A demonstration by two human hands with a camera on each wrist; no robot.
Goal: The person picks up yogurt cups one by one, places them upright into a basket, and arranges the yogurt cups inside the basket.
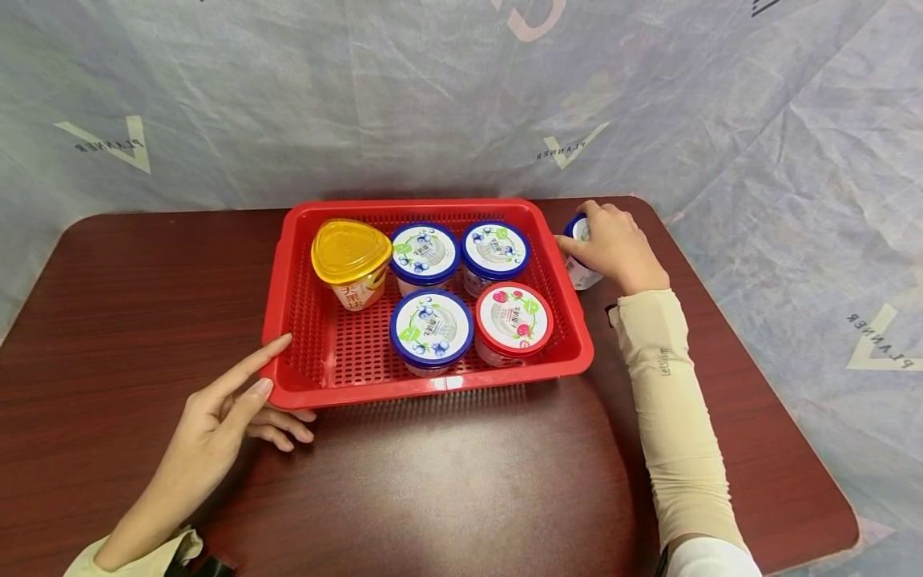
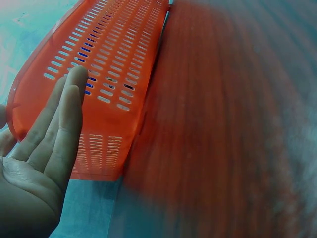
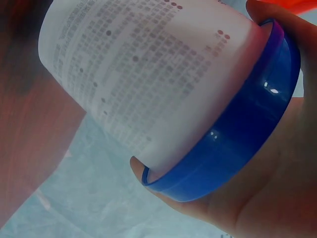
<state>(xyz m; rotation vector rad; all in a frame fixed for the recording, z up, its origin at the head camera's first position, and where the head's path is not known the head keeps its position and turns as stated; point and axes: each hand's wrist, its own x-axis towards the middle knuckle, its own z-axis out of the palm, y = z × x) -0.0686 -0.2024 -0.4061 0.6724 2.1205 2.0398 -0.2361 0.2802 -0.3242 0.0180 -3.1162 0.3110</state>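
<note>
My right hand (image 1: 613,244) grips a white cup with a blue-rimmed lid (image 3: 163,94), just outside the right side of the red basket (image 1: 360,393). In the right wrist view the cup is tilted, its lid towards the palm and small print on its wall. At the basket's front left corner, my left hand (image 1: 216,417) touches the rim with index finger and thumb. Its other fingers (image 2: 59,129) stretch out straight below the rim, beside the slotted wall. Whether the cup's base touches the table is hidden.
Inside the basket stand several cups: blue-lidded ones with blueberry pictures (image 1: 433,328), a red-lidded one with red berries (image 1: 513,319) and a yellow-lidded fruit cup (image 1: 352,252) at the left. The brown table (image 1: 461,481) meets a grey cloth (image 1: 360,96) behind.
</note>
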